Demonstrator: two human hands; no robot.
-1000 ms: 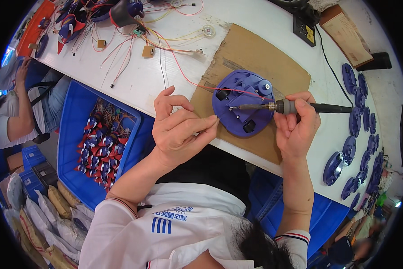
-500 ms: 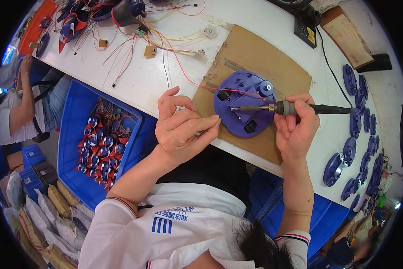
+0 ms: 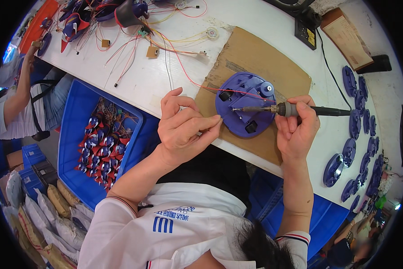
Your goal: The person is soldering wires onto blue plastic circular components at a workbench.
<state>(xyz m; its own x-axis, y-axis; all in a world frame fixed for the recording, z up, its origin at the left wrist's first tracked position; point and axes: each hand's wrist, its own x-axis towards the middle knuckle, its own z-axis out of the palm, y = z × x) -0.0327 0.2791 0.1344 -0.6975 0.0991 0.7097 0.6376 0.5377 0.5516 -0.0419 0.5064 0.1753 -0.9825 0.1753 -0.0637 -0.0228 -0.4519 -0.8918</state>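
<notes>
Head: white table [image 3: 327, 134], blue bin [image 3: 73, 127]; right grip [image 3: 298, 127] clasps soldering iron [image 3: 283, 109], left grip [image 3: 182, 127] pinched.

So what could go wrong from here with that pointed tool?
If the soldering iron is hot, a slip by the right hand might burn the left hand, whose fingertips are close to the tip. It could also scorch the red wire passing nearby, or mark the purple base beneath it.

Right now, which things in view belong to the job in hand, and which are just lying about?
In use: black-handled soldering iron in the right hand; round purple plastic base; thin red wire across it; flat brown cardboard sheet underneath.

Apparently just lying about: rectangular brown cardboard box; white and brown sacks.
</notes>
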